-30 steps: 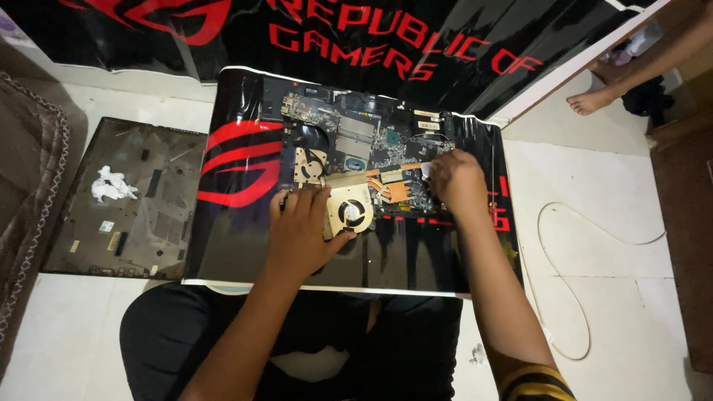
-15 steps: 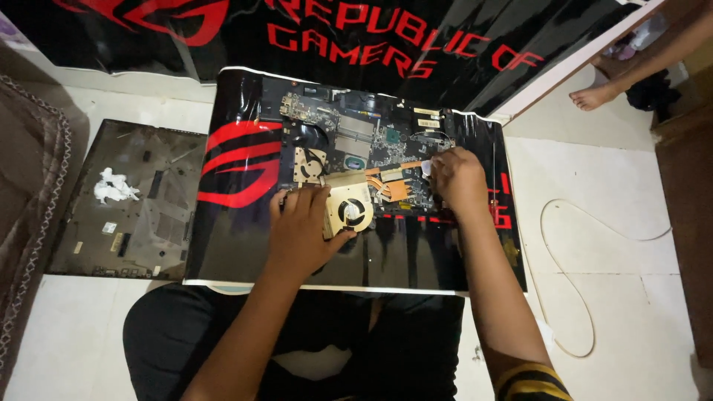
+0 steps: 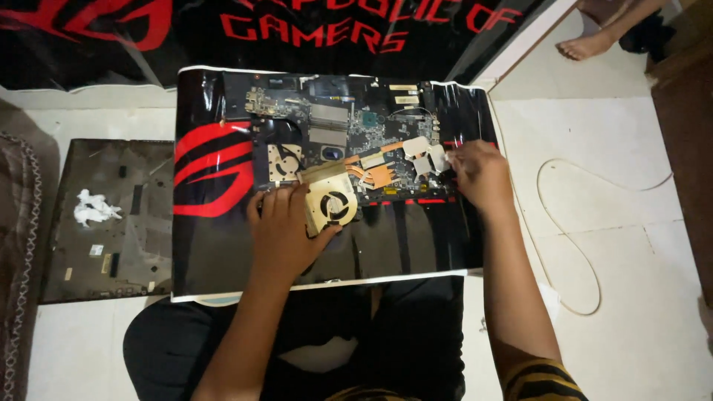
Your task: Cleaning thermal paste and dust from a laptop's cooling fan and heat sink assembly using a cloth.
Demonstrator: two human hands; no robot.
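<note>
While your left hand (image 3: 286, 230) is curling its fingers around the gold fan (image 3: 331, 206) at the circuit board's (image 3: 349, 126) near edge, your right hand (image 3: 481, 175) is pinching the silver plate (image 3: 425, 156); the copper pipes (image 3: 375, 172) are running sideways between them.

Probably a home: tiled floor (image 3: 631, 134), bare foot (image 3: 587, 46)

Single head-worn view, looking steeply down from above the seated person's lap. Faces forward across the glossy black-and-red mat (image 3: 215, 245) on the pale tiled floor (image 3: 631, 186). Close range: both forearms enter from the bottom edge, left hand (image 3: 286, 230) and right hand (image 3: 481, 174) mid-frame. No second view to overlap.
</note>
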